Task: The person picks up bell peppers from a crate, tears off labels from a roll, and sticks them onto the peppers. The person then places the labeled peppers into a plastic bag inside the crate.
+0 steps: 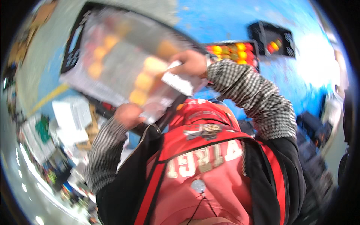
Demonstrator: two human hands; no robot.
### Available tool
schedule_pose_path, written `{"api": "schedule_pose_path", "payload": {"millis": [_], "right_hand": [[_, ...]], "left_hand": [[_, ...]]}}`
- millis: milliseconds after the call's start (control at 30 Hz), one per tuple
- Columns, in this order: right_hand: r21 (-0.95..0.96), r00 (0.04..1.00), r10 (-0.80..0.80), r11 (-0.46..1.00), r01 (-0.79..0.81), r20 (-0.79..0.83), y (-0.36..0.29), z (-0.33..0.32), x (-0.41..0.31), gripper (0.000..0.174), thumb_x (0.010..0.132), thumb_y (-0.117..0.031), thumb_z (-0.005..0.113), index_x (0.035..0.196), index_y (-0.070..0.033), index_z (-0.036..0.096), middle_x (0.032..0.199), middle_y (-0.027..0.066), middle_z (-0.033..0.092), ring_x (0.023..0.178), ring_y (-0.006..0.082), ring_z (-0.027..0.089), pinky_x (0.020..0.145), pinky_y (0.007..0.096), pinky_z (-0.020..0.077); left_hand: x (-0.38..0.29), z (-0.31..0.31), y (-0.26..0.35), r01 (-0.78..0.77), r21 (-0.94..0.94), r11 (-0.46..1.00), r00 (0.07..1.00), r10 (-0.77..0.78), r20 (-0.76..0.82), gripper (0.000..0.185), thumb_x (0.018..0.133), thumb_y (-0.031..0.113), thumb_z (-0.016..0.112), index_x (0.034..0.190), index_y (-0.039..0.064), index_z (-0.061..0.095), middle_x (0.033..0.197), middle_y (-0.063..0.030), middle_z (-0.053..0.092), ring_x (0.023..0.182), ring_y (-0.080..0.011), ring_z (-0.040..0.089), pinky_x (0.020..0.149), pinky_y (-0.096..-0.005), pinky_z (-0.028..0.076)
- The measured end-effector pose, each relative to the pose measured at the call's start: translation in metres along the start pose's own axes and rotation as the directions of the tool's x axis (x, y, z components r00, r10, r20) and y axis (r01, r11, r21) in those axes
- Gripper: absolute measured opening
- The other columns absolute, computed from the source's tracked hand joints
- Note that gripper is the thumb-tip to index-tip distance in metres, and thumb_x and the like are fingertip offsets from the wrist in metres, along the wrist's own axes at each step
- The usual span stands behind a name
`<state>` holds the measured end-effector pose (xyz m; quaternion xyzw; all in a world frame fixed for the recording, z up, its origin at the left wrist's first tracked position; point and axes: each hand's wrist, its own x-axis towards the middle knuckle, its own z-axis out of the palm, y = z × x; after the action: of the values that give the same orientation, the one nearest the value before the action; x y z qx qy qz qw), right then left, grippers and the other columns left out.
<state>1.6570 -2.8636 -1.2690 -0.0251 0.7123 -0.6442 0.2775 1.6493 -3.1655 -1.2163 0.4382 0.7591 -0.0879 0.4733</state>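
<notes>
A large black plastic crate, tilted across the upper left, has clear plastic film over it; both are motion-blurred. Through the film show round orange-yellow items, perhaps fruit, and reddish ones. My left hand is closed on the film at the near left edge of the crate; whether it also grips the rim is hidden. At the near right side, my right hand pinches the film, with a white label or paper just below its fingers.
Beyond my right arm, a black crate of red, yellow and green round items and another black crate with a few items stand on the blue floor. White sheets or boxes lie at left; dark crates at right.
</notes>
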Motion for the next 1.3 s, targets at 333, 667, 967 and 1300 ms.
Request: {"api": "schedule_pose_path", "payload": {"millis": [333, 667, 967, 1300], "right_hand": [[0.603, 0.832, -0.036, 0.672, 0.431, -0.554, 0.075, -0.069, -0.28, 0.014, 0.083, -0.008, 0.067, 0.094, 0.0, 0.062, 0.086, 0.0048, 0.064, 0.081, 0.0098, 0.061, 0.071, 0.0247, 0.0513], [0.643, 0.569, 0.302, 0.412, 0.646, -0.765, 0.275, -0.211, -0.449, 0.022, 0.085, -0.004, 0.063, 0.104, 0.005, 0.059, 0.095, 0.0083, 0.065, 0.088, 0.0137, 0.063, 0.076, 0.0265, 0.0518], [0.496, 0.293, 0.532, 0.29, 0.818, -0.795, 0.35, -0.243, -0.418, 0.012, 0.086, -0.008, 0.063, 0.091, 0.002, 0.061, 0.083, 0.0054, 0.065, 0.073, 0.0097, 0.062, 0.065, 0.0235, 0.0506], [0.595, 0.323, 0.78, 0.077, 0.8, -0.536, 0.591, -0.337, -0.315, 0.011, 0.086, -0.01, 0.065, 0.084, -0.002, 0.058, 0.076, 0.0028, 0.064, 0.064, 0.007, 0.059, 0.057, 0.0225, 0.0475]], "left_hand": [[0.148, -0.113, 0.316, -0.633, -0.596, 0.495, 0.699, 0.033, -0.715, 0.059, 0.07, 0.0, 0.075, 0.122, 0.002, 0.049, 0.104, -0.0071, 0.054, 0.095, -0.0148, 0.056, 0.082, -0.0283, 0.048], [0.398, -0.136, 0.531, -0.435, -0.789, 0.435, 0.894, 0.1, -0.437, 0.015, 0.084, 0.002, 0.065, 0.096, 0.001, 0.056, 0.084, 0.0004, 0.058, 0.074, -0.0046, 0.053, 0.066, -0.0192, 0.046], [0.521, -0.174, 0.542, -0.251, -0.762, 0.597, 0.954, 0.286, -0.091, 0.013, 0.091, 0.011, 0.059, 0.09, -0.001, 0.055, 0.079, -0.002, 0.06, 0.067, -0.0072, 0.057, 0.06, -0.0221, 0.049], [0.919, -0.159, 0.479, -0.311, -0.072, 0.948, 0.883, 0.26, -0.39, 0.033, 0.084, 0.023, 0.066, 0.105, -0.002, 0.057, 0.09, -0.0129, 0.063, 0.083, -0.0238, 0.062, 0.078, -0.0334, 0.049]]}}
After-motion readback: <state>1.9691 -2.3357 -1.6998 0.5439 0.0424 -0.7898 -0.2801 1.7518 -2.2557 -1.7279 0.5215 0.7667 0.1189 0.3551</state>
